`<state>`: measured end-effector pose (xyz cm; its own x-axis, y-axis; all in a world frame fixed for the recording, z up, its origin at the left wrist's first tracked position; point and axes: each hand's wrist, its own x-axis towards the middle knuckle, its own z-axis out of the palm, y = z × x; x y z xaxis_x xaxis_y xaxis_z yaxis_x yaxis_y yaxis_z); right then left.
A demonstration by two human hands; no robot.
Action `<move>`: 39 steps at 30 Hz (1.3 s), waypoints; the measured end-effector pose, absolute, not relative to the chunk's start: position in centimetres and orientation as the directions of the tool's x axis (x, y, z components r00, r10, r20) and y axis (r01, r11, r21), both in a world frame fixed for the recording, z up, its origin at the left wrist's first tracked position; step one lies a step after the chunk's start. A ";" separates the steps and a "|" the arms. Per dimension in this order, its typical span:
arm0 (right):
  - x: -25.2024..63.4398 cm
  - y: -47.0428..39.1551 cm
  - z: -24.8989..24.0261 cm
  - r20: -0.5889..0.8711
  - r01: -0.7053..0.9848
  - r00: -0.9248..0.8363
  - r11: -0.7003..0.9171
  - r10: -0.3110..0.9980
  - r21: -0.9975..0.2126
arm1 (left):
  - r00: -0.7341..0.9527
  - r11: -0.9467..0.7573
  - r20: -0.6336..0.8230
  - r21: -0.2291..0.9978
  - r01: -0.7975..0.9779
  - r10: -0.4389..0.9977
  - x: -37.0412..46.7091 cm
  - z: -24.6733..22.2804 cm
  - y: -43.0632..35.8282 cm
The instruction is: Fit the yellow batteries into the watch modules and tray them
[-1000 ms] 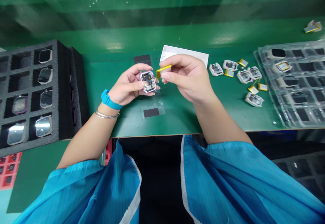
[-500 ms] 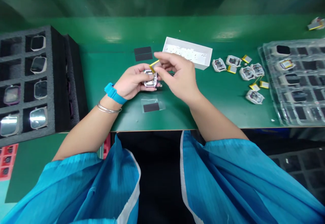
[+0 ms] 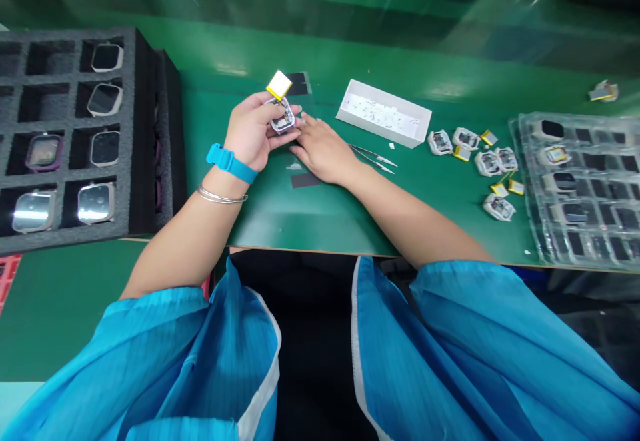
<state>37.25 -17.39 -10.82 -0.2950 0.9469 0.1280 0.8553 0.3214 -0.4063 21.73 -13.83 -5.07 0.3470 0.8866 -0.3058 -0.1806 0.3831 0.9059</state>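
My left hand [image 3: 253,131] is closed on an opened smartwatch case [image 3: 284,118], its inner parts facing up. A yellow-edged battery [image 3: 279,85] stands out from the top of the case, its pale face showing. My right hand [image 3: 323,150] lies palm down on the bench with its fingers stretched out, the fingertips close beside the left hand's. What lies under the palm is hidden. Part of a dark strip [image 3: 305,180] shows below the right hand. A pair of tweezers [image 3: 375,158] lies just right of the right wrist.
A white box [image 3: 385,111] with small bits stands behind. Several opened watch cases [image 3: 467,138] with batteries lie on the right, beside clear trays [image 3: 590,181]. A black foam tray [image 3: 123,161] with watches stands left. A dark sheet [image 3: 299,84] lies behind the left hand.
My right hand has let go of the battery and come down flat on the bench. The battery now sticks up from the case. My left hand has lifted the case slightly away; tweezers show.
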 end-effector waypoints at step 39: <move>39.7 -21.4 -9.6 0.125 0.819 -0.171 0.212 0.977 -0.534 | 0.515 0.570 -0.471 0.821 -0.041 0.716 22.2 -6.2 -14.0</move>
<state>39.69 -21.44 -9.59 -0.1712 0.9773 0.1249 0.8186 0.2116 -0.5339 22.25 -14.01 -6.22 0.5148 0.7163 -0.4710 -0.0415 0.5696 0.8209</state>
